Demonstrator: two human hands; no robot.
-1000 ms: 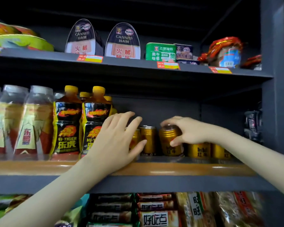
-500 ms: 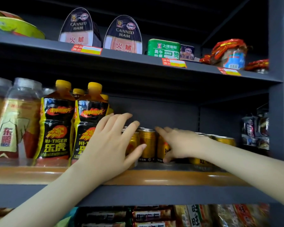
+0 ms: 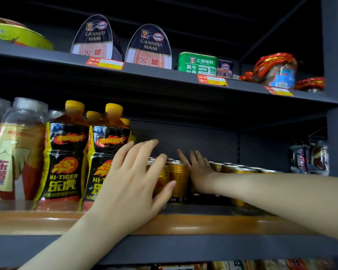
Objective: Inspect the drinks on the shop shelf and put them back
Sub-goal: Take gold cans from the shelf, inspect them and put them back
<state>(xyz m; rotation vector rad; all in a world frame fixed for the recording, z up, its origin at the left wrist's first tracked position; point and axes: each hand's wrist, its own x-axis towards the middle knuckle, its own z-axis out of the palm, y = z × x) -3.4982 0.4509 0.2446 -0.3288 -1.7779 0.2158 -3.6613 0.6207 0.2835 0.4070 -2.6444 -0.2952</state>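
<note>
Gold cans on the middle shelf, both hands laid flat against them.
Nearest, over the shelf's orange lip, the left hand rests on the front cans. Its fingers are spread and nearly straight, the thumb lies against a can wall, and it pinches nothing. Just beyond, the right hand lies edge-on between columns of cans, its fingers straight and slightly apart, pointing at the back wall. The cans stand upright, long axis vertical and tops up, in rows running back, right of the Hi-Tiger bottles. To straighten them well, I judge, the hands should press low and evenly so none tips. Ham tins sit on the shelf above.
</note>
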